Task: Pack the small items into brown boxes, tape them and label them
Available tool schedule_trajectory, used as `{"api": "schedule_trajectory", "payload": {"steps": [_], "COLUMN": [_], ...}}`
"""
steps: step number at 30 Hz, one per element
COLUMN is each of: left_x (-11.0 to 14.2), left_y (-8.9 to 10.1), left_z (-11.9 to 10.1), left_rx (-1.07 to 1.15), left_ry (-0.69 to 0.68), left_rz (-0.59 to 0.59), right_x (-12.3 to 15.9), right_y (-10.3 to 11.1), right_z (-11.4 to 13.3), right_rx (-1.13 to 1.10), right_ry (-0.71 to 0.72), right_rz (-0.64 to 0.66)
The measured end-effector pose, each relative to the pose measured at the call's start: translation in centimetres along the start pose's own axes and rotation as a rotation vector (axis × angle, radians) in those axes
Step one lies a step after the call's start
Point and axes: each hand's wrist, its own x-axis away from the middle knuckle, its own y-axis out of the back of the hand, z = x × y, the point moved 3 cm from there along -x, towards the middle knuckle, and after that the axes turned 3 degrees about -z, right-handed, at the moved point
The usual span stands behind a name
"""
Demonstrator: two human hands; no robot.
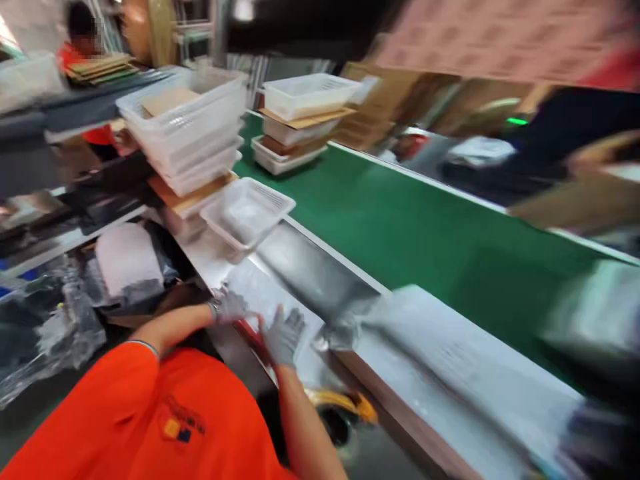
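Note:
My right hand [284, 335], in a grey glove, lies with its fingers spread on a flat white sheet or bag [265, 288] on the metal bench. At the sheet's near left edge rests my left hand [231, 307], also gloved; its fingers are blurred, so their hold is unclear. A red strip [253, 339] shows along the bench edge below the sheet, between the two hands. Just right of my right hand is a crumpled clear plastic piece [343, 332]. Beyond the sheet stands a white plastic basket [249, 212].
A green conveyor belt [400, 213] runs alongside the bench. Stacked white baskets [187, 127] stand at the far left, more baskets [305, 97] on the belt. Large white packages [465, 353] lie at right, a yellow tape roll [335, 400] below. Other people work behind and across.

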Motion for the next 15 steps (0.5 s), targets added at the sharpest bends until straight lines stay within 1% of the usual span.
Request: {"api": "schedule_trajectory", "payload": {"steps": [1,2,3,5,8,10,12,13,15], "left_x": [-0.8,-1.5,-2.1,-2.5,-2.0,-1.8,-1.9,-2.0,-2.3], "left_y": [-1.4,-2.8,-4.1,-5.9,-6.9,-7.0,-7.2,-7.3,-7.4], "left_z": [0.2,0.6,0.8,1.2,1.9,2.3,2.6,2.7,2.9], "left_rx": [0.021,0.039,0.068,0.092,0.100,0.084,0.052,0.038,0.016], "left_ry": [-0.049,-0.028,-0.044,-0.064,-0.074,-0.074,-0.085,-0.093,-0.108], "left_rz": [0.032,0.068,0.101,0.127,0.116,0.117,0.150,0.169,0.199], "right_x": [0.5,1.0,1.7,3.9,7.7,10.1,12.2,13.3,15.3], "right_y": [-0.3,-0.9,-1.5,-3.1,-5.4,-6.2,-5.9,-5.2,-3.2], "right_z": [-0.3,-0.9,-1.7,-3.0,-3.7,-3.9,-4.3,-4.8,-6.4], "right_rx": [-0.043,-0.097,-0.174,-0.364,-0.604,-0.671,-0.667,-0.634,-0.505], "right_ry": [-0.088,-0.168,-0.259,-0.381,-0.485,-0.524,-0.519,-0.515,-0.549], "right_rz": [0.020,0.023,0.010,-0.017,-0.040,-0.032,-0.065,-0.124,-0.298]}}
